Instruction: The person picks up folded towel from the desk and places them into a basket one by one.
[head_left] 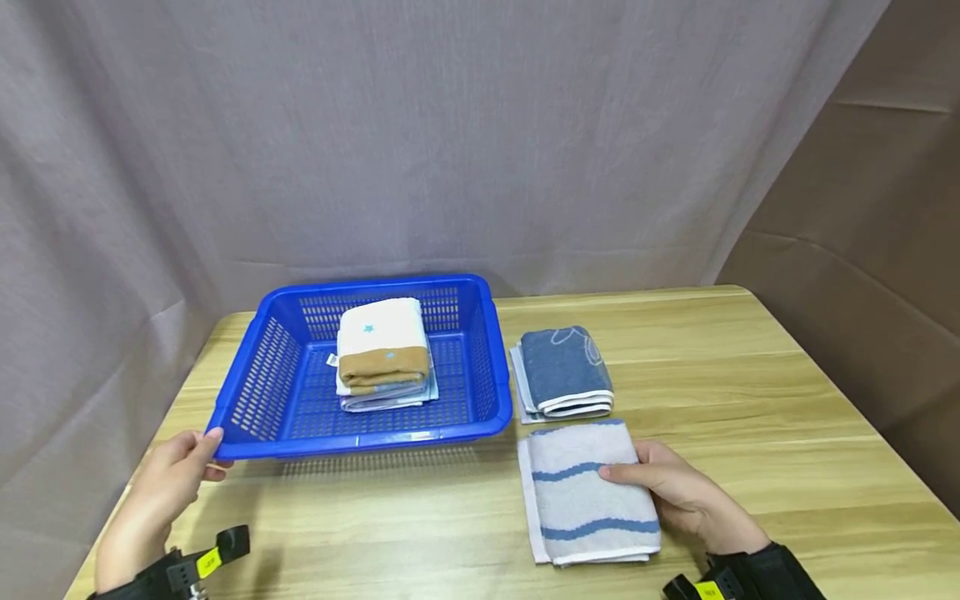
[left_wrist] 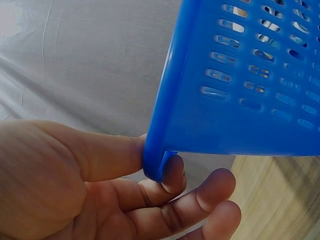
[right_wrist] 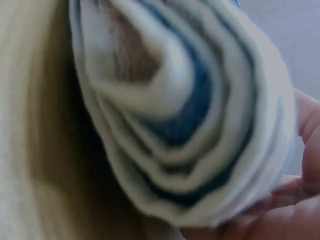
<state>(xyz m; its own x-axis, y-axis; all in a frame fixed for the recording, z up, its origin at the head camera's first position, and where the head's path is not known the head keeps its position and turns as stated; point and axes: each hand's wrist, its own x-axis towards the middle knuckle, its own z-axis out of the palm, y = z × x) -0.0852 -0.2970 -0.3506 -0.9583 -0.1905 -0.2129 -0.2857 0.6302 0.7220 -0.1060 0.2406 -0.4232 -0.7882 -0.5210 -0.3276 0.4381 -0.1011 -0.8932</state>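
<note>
My left hand [head_left: 167,479] pinches the near left corner of a blue plastic basket [head_left: 360,440] between thumb and index finger. The left wrist view shows the thumb on the basket's rim [left_wrist: 167,95] and the other fingers loosely bent below. Inside the basket, a folded white and brown towel [head_left: 382,333] lies on other folded cloths. My right hand [head_left: 678,496] holds a folded light grey towel [head_left: 585,500] with blue wavy stripes, thumb on top and fingers beneath its right edge. Its rolled layers [right_wrist: 200,125] fill the right wrist view, blurred.
A folded dark blue towel [head_left: 562,371] with white edging rests on a paler cloth, right of the basket and behind the striped towel. The wooden table [head_left: 720,358] reaches back to a grey curtain [head_left: 480,142]. Brown cloth [head_left: 877,250] hangs on the right.
</note>
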